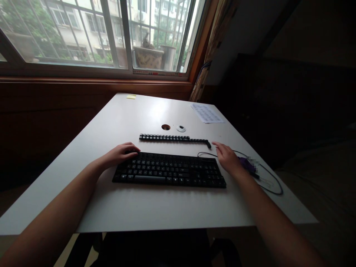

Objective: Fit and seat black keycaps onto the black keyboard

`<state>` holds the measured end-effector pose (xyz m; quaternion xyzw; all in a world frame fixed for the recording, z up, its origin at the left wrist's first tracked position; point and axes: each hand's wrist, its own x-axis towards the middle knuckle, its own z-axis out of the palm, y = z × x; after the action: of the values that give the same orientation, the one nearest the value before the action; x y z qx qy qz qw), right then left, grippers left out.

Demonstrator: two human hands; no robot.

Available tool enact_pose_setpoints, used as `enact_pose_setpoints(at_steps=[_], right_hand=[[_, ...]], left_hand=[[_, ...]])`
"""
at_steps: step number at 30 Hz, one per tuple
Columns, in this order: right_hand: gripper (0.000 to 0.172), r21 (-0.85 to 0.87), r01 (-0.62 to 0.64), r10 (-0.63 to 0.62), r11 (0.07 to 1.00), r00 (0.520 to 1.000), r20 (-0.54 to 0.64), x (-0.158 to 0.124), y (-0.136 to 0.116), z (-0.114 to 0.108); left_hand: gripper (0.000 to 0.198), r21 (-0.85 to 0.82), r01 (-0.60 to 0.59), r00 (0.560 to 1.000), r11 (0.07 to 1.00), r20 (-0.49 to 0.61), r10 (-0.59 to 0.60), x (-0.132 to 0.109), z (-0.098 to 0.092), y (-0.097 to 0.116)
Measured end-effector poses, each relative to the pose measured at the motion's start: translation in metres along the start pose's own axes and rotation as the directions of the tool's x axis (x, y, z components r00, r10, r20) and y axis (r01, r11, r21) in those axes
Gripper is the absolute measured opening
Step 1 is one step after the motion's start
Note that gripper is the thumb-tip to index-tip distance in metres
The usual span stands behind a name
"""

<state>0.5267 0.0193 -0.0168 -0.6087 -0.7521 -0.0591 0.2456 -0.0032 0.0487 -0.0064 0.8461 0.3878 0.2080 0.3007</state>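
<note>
Keyboard [169, 171] is what our hands are on. It is black, long and flat, and it lies on the near middle of the white worktop [91, 148].

We think it is stiff and quite light. It should not bend. The keys on top are loose little caps, so pushing or pulling on them is a bad way to hold it. The two short ends look like the best places to take hold, with one hand at each end. A thin cable [274, 185] runs from its far right side and curls off to the right, so it could tug.

Our left hand [121, 152] lies on the far left corner of the keyboard. Its fingers are bent and close together. We cannot tell if they pinch the edge or just rest on it.

Our right hand [228, 157] is at the far right corner. Its fingers are stretched out flat and a little apart. They hold nothing.

Just beyond the keyboard lies a black strip of keys [174, 138]. A purple thing [246, 163] sits just right of our right hand.
</note>
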Motion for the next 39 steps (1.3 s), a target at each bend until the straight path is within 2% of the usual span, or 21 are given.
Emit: enact_pose_setpoints(at_steps=[4,8,17,26,33,39], right_hand=[[0.043,0.004,-0.016,0.016,1.0,0.998,0.057,0.016,0.012,0.019],[0.042,0.01,-0.039,0.038,0.999,0.995,0.092,0.014,0.016,0.026],[0.035,0.048,-0.073,0.068,0.996,0.994,0.085,-0.003,0.021,0.009],[0.02,0.075,-0.079,0.074,0.994,0.995,0.067,-0.012,0.022,-0.006],[0.021,0.096,-0.121,0.119,0.988,0.993,0.029,-0.017,0.026,-0.003],[0.016,0.126,-0.136,0.13,0.983,0.99,0.054,-0.013,0.033,-0.002]], left_hand=[[0.037,0.001,-0.007,1.0,1.0,-0.003,0.007,-0.001,0.0,-0.002],[0.037,0.001,-0.005,1.0,1.0,-0.003,0.005,-0.001,0.001,-0.004],[0.035,0.009,-0.011,1.0,1.0,-0.003,0.011,0.0,0.001,-0.002],[0.038,0.0,-0.01,1.0,1.0,-0.002,0.01,0.001,0.001,-0.004],[0.04,0.002,0.006,1.0,1.0,0.003,-0.006,0.0,0.0,0.002],[0.04,-0.001,0.001,1.0,1.0,-0.001,-0.001,0.0,0.0,0.001]])
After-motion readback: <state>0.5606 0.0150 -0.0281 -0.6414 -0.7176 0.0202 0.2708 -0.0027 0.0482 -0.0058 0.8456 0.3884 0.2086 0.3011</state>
